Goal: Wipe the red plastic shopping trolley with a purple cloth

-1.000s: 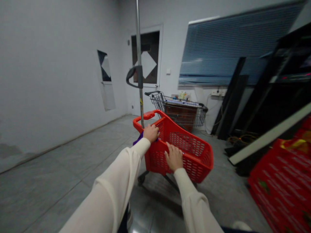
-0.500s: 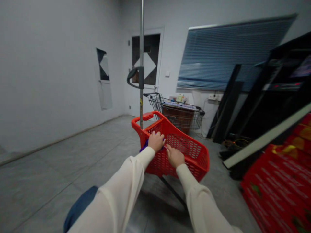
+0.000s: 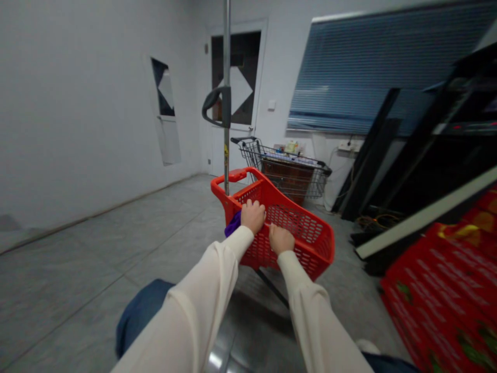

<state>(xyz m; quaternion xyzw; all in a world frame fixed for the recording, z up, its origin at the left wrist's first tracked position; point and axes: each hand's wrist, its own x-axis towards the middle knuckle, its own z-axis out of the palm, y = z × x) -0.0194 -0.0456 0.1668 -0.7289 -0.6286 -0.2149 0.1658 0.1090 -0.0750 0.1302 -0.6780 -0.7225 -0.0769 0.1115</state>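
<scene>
Ahead of me stands a red plastic shopping cart (image 3: 267, 254) with perforated sides. My left hand (image 3: 253, 215) is closed over the cart's near rim, its fingers curled onto the inner side. A bunched purple cloth (image 3: 233, 225) shows beside the left wrist, against the outside of the cart; part of it runs under that hand. My right hand (image 3: 281, 240) is closed on the same rim, a little to the right, with the thumb along the top. The right fingertips are hidden inside the basket. The cart's handle (image 3: 236, 175) is free of both hands.
A metal pole with a dark grip (image 3: 217, 106) rises beside the cart handle. Behind it stand a wire shopping cart (image 3: 287, 168) and a brown cabinet (image 3: 289, 181). Red printed boxes (image 3: 438, 295) and leaning dark panels (image 3: 373, 160) are on the right. A door (image 3: 236, 77) is at the back.
The view has tipped downward slightly. My left hand has shifted a little right along the rim, and more purple cloth shows to its left. The right hand stays on the rim.
</scene>
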